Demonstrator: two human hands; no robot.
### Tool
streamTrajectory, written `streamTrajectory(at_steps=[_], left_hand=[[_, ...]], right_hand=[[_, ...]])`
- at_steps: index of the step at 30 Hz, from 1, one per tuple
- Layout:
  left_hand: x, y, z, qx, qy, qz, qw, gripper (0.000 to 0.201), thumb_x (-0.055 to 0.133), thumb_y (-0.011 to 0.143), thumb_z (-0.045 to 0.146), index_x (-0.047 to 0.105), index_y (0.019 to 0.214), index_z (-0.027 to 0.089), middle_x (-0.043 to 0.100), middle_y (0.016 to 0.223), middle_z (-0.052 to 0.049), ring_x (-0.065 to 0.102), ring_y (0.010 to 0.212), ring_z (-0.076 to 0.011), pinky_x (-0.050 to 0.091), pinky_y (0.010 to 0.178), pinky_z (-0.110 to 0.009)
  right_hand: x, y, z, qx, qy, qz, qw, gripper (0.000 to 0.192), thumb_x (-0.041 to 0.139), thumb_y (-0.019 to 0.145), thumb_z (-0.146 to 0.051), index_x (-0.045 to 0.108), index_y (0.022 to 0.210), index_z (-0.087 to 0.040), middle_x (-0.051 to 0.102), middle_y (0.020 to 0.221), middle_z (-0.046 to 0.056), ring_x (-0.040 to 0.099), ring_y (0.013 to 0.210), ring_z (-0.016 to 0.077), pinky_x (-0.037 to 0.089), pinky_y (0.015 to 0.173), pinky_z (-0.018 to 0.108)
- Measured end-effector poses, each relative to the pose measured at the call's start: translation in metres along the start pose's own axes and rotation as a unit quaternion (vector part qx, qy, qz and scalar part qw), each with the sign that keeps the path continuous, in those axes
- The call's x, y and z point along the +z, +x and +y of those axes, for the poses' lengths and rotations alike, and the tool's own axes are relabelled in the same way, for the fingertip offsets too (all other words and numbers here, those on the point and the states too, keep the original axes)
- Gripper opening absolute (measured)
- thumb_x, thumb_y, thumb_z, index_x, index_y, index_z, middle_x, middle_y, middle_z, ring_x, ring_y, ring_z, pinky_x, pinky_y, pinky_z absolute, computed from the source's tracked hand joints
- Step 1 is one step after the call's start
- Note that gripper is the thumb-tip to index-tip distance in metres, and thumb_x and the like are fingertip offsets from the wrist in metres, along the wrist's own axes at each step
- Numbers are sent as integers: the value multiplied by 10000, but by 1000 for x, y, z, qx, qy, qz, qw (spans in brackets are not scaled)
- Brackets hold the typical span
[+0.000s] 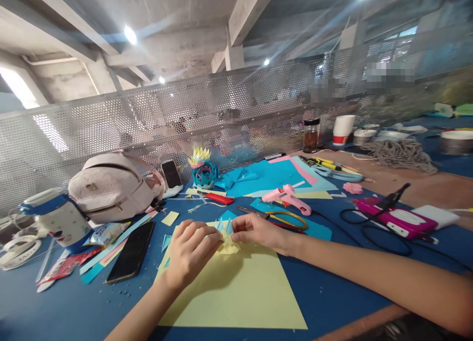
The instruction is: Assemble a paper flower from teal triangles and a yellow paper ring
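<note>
My left hand (190, 250) and my right hand (258, 231) both pinch a small folded paper piece (227, 236), yellow with light blue pointed tips, just above a large yellow paper sheet (240, 291) on the blue table (74, 306). The left fingers curl over its left side; the right fingers grip its right edge. A finished blue and yellow paper flower (203, 171) stands further back. Scissors with yellow handles (281, 217) lie just behind my right hand.
A pink glue gun (286, 197) lies on blue and pink paper sheets (273, 176). A black phone (131, 255), a pink bag (113, 186) and a white mug (61, 218) are at left. A pink box with black cables (397, 220) lies right. A perforated metal fence (148, 119) backs the table.
</note>
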State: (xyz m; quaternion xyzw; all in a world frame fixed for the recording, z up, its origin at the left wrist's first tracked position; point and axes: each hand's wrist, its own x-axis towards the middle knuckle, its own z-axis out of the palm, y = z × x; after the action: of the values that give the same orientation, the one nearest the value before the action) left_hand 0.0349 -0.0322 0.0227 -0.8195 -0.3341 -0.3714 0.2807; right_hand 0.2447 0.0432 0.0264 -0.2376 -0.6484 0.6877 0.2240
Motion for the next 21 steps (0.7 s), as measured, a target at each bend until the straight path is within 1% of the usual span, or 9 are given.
streamTrajectory(at_steps=[3,7,11,13,15,16,18,21], left_hand=[[-1,-3,0,23,11,1,1000,147,664,844,116,641,969,191,751,880,-6,642,806,-167,416,774,-336],[-5,-5,-2,79,48,-7,996,163,632,853,94,659,994,172,753,907,-25,643,825,-190,412,773,-367],[-10,0,-1,144,85,10,986,128,617,850,84,679,942,147,752,868,-42,642,798,-202,428,733,-375],[-13,3,0,175,103,13,979,112,614,851,90,686,909,152,751,864,-42,641,799,-203,435,720,-373],[-14,4,0,191,116,7,975,109,610,854,97,686,891,165,750,866,-34,639,807,-201,435,718,-368],[-14,3,0,187,115,2,976,114,601,860,98,683,891,171,749,864,-30,638,811,-200,432,723,-367],[-12,2,-3,152,90,-22,984,143,565,884,97,670,933,181,747,896,-29,640,845,-202,429,766,-372],[-6,-1,-6,46,6,-63,997,163,562,916,166,618,1061,215,728,1018,-45,634,944,-205,415,865,-377]], right_hand=[[0,-1,0,3,2,-8,1000,467,836,616,-492,675,842,-117,614,782,19,532,759,149,397,690,256],[-2,0,2,9,1,-24,1000,441,833,626,-488,652,805,-128,572,740,-8,488,707,112,362,643,223],[-3,1,2,8,-9,-29,1000,442,832,631,-485,591,735,-129,513,675,-36,422,636,80,299,582,205],[-3,1,1,7,-13,-28,1000,452,829,632,-489,567,717,-130,510,671,-38,417,628,78,292,576,205],[-2,1,0,4,-23,-24,999,455,821,636,-498,560,707,-133,514,668,-36,427,629,82,307,583,208],[-2,1,0,-1,-34,-21,999,453,819,636,-501,565,707,-134,519,669,-34,438,634,87,321,593,212],[-2,3,1,-28,-63,-4,998,441,815,634,-507,590,714,-135,541,682,-22,469,658,106,356,618,225],[-5,6,4,-80,-114,36,990,412,787,665,-512,624,719,-138,561,699,-2,500,690,133,387,634,239]])
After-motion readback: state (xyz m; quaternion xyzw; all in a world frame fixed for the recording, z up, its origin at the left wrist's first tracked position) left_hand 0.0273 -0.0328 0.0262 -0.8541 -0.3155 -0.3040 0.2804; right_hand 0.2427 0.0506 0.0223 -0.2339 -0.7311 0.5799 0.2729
